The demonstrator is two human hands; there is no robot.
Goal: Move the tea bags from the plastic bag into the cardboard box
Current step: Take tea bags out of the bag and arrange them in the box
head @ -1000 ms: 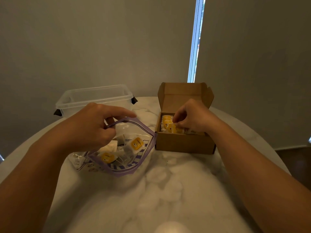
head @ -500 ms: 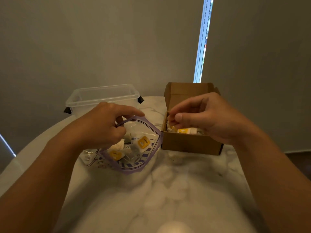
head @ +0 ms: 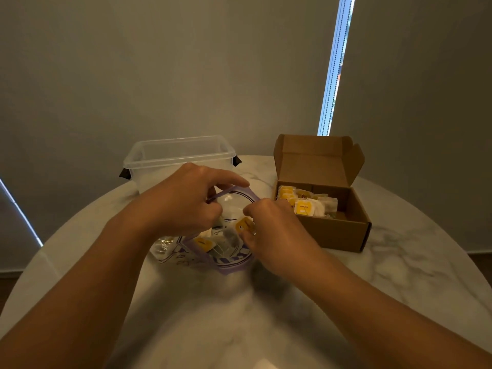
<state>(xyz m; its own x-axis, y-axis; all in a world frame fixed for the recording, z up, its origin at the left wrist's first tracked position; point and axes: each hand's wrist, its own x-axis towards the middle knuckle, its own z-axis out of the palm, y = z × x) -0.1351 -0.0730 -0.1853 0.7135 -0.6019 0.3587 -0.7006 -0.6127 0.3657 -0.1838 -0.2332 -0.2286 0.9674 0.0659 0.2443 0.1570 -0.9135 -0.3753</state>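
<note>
Tabletop of white marble carries everything. At far left stands a clear tub, which looks empty and has no part in the task. At right, a little nearer, the cardboard box sits with its lid flap raised. Its left half is packed with a row of tea bags, while the right half shows bare cardboard.

Just left of the box lies the plastic bag, printed in purple, its mouth turned toward the viewer.

The left hand pinches the upper edge of the bag's rim and lifts it, so the mouth gapes. The right hand has its fingers curled into the opening, right at a yellow-tagged tea bag. Whether the pinch has closed on it cannot be told from here.

Another few sachets show through the film deeper inside. An exact count is not possible, since the hands hide part of the bag.

By the look of it the job is well past halfway. Most bags are boxed, a small handful are left to lift across, and there is room in the box for them.
</note>
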